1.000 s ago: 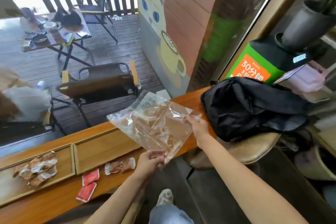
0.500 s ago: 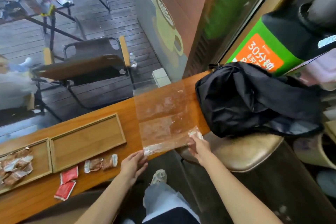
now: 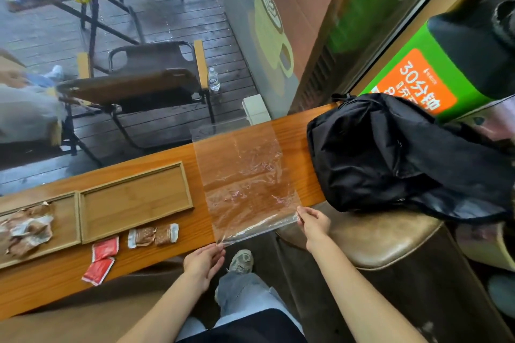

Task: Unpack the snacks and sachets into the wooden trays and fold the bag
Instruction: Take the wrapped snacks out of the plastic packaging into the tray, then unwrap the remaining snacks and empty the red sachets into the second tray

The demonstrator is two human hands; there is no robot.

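A clear plastic bag lies flat on the wooden counter, its near edge hanging over the front. My left hand pinches the bag's near left corner and my right hand pinches its near right corner. Left of the bag sits an empty wooden tray. A second wooden tray further left holds several brown snack packets. Two brown snack packets and two red sachets lie loose on the counter in front of the trays.
A black backpack rests on the counter's right end, close to the bag. A brown padded stool stands below it. A window runs along the counter's far side, with a chair outside. My shoe and leg are under the counter.
The bag was held up in the air, crumpled; it has been lowered and spread flat on the counter. Both hands moved down to its near corners.
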